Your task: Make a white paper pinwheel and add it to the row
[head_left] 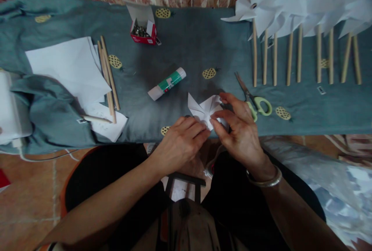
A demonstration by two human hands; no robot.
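A white paper pinwheel (207, 106) without a stick is held between my hands at the table's front edge. My left hand (183, 138) is closed on its lower left side, fingers curled and thumb against the paper. With thumb and fingers my right hand (240, 127) pinches the pinwheel near its centre and right blade; the fingers partly cover that side. Just right of my right hand lie scissors (255, 102) with light green handles, blades pointing away. A glue stick (167, 83) with a green label rests beyond my left hand.
White paper sheets (66, 65) and several wooden sticks (107, 76) lie at the left. A small red box (144, 40) stands open with metal pins inside. Finished pinwheels (290, 7) on sticks lie at the back right. A green cloth (186, 49) covers the table.
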